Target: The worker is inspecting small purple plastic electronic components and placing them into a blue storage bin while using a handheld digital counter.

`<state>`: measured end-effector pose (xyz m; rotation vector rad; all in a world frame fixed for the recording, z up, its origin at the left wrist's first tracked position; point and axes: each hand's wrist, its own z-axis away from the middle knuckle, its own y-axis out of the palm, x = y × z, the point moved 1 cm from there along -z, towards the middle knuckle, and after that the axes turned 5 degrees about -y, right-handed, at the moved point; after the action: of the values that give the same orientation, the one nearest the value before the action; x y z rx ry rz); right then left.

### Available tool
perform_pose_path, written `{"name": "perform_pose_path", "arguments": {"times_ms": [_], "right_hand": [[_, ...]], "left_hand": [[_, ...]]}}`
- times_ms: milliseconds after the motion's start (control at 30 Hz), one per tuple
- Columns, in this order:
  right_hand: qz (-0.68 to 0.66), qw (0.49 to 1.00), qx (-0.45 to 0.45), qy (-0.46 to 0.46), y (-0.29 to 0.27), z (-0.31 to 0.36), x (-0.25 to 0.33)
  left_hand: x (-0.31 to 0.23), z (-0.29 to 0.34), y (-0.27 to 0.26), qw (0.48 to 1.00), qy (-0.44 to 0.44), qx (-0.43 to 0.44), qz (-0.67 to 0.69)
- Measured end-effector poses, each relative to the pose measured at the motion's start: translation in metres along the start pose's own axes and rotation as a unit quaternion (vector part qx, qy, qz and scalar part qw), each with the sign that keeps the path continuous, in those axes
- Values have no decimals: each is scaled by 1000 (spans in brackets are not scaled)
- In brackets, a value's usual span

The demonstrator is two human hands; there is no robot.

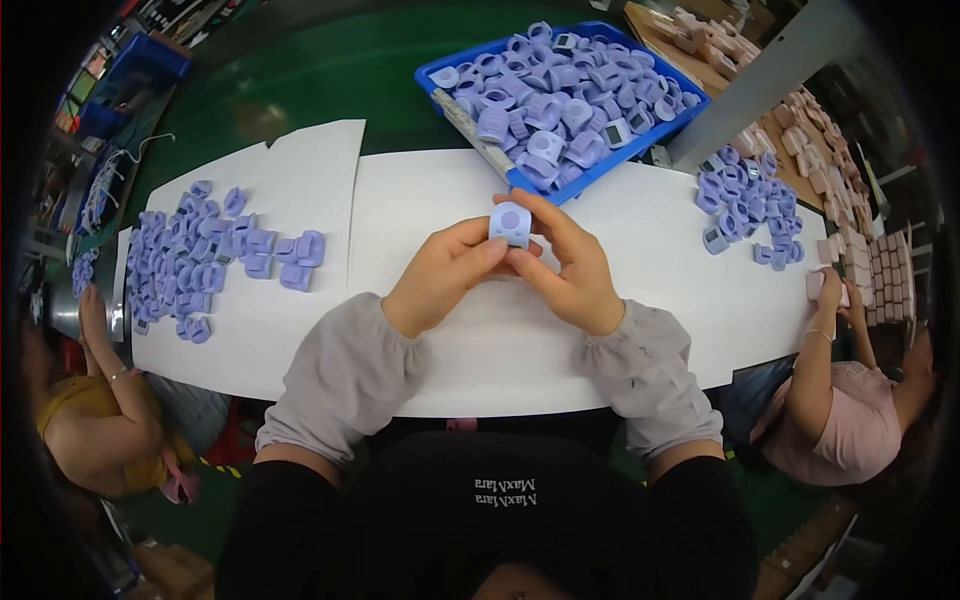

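Over the middle of the white table surface [470, 360] I hold a small lavender plastic casing [511, 222] with round buttons on its face. Its lower left edge is pinched by the thumb and fingers of my left hand [440, 272]. My right hand [577, 272] curls round its far and right sides, the index finger along the top and the thumb just below. Part of the casing's underside is hidden by my fingers. Beyond my hands stands a blue tray [610, 160] heaped with similar lavender casings [565, 95], a few showing small grey screens.
A spread of lavender casings [185, 255] lies at the left, another pile [745, 200] at the right. A grey post [770, 80] rises beside the tray. Co-workers sit at both sides; the right one's hands [830, 290] hold a pale pink piece near stacked pink pieces [885, 275].
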<state>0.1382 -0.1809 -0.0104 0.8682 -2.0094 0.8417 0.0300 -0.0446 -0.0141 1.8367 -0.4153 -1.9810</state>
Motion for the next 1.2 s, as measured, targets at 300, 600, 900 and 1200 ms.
{"name": "perform_pose_path", "arguments": {"times_ms": [300,600,900,1200], "right_hand": [[-38,999,23,18,-11,2,-4],[25,999,-29,-34,-1,6,-8],[109,987,-17,-113,-7,2,4],[0,1000,9,-7,-5,6,2]], "left_hand": [[11,3,-7,977,70,-48,-197],[10,-3,-9,994,23,-98,-50],[17,3,1,985,114,-55,-121],[13,-1,-8,967,109,-45,-228]]}}
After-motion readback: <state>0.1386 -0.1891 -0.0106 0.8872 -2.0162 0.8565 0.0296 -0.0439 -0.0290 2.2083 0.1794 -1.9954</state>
